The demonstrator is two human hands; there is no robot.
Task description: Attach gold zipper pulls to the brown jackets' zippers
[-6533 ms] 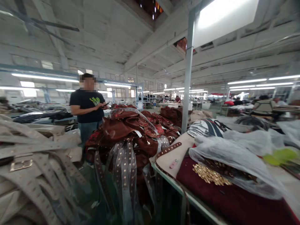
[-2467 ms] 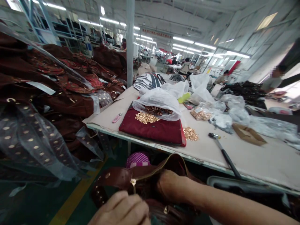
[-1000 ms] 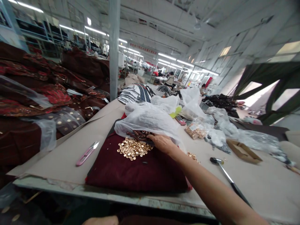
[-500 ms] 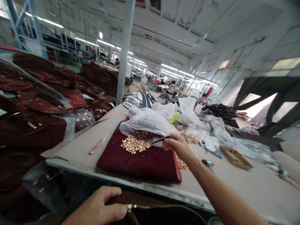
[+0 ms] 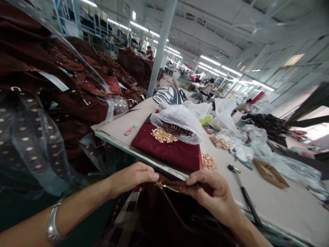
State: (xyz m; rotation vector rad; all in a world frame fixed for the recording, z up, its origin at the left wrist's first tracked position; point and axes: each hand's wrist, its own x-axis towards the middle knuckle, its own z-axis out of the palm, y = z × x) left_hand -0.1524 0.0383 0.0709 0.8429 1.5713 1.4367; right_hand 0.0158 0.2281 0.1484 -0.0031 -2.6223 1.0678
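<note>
A dark brown bag (image 5: 169, 212) with a gold-toothed zipper (image 5: 171, 188) hangs open below the table's front edge. My left hand (image 5: 136, 178) pinches the bag's upper edge beside the zipper's end, where a gold zipper slider (image 5: 159, 184) shows. My right hand (image 5: 210, 192) is closed at the same edge, right of the slider, on a thin brown strip (image 5: 183, 188); where strip and bag edge part is hard to make out. Past both hands, a pile of small gold metal pieces (image 5: 163, 135) lies on a folded maroon cloth (image 5: 164, 154).
Pink thread snips (image 5: 130, 130) lie left of the cloth. A white plastic bag (image 5: 180, 120) holds brown strips. To the right are more gold pieces (image 5: 209, 162), a dark-handled hammer (image 5: 244, 192) and a cardboard tray (image 5: 271, 173). Brown bags (image 5: 84, 109) are heaped at left.
My right hand has come back from the plastic bag with a thin dark strip, down to the bag's edge. My left hand still pinches that edge. The view has turned left.
</note>
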